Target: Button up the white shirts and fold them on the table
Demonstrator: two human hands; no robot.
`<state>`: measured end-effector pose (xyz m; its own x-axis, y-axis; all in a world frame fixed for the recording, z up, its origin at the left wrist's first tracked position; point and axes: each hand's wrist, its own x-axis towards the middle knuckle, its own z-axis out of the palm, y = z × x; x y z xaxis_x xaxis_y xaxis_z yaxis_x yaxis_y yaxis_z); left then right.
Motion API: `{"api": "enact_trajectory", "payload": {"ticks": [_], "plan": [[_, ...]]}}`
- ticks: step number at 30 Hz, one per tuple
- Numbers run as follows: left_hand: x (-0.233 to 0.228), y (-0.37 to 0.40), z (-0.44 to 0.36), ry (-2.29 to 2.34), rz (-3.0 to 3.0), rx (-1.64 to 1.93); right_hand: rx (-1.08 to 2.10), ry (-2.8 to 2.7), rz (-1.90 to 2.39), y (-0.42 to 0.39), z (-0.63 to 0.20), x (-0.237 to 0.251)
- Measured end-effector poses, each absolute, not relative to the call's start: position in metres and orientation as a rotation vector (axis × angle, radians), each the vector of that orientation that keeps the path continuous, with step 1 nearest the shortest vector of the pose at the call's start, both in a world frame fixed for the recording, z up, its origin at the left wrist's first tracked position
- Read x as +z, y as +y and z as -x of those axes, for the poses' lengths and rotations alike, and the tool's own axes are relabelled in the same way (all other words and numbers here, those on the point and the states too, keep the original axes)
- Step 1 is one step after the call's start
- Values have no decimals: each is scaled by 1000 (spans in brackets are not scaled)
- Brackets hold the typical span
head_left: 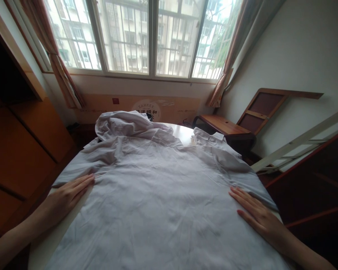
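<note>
A large, pale shirt-like garment (157,187) lies spread over a white table (183,133), its surface lightly wrinkled. Its far left part is bunched in a loose heap (124,125), while another crumpled fold (210,138) lies at the far right. My left hand (71,191) rests flat on the garment's left edge, fingers stretched out and pointing inward. On the opposite edge, my right hand (252,212) lies flat too, fingers extended and the thumb a little apart. Neither hand grips the cloth. Faint marks show on the fabric near the lower right.
Beyond the table, a barred window (152,41) has tied curtains (59,75) at its sides. A wooden chair (228,125) and a folded wooden frame (261,108) stand at the right, near a pale ladder-like rail (295,140). Orange-brown cabinets (25,142) line the left.
</note>
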<state>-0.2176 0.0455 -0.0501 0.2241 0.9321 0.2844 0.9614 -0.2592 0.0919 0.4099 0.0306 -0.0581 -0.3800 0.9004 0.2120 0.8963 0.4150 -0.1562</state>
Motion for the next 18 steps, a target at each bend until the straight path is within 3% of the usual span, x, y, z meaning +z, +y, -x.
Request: {"api": "enact_trajectory", "payload": {"ticks": [7,11,15,18], "plan": [[-49,0,213,-1930,2330,-534,8,-2392,1538,30,-408,-54],[-45,10,192,-2052,2338,-768,-89,-2378,1521,33,-403,-50],[-34,37,172,-2551,2024,-1291,-273,-2298,1614,42,-388,-43],[-23,51,161,-2903,1536,-2024,-337,-2199,1720,57,-369,-37]]}}
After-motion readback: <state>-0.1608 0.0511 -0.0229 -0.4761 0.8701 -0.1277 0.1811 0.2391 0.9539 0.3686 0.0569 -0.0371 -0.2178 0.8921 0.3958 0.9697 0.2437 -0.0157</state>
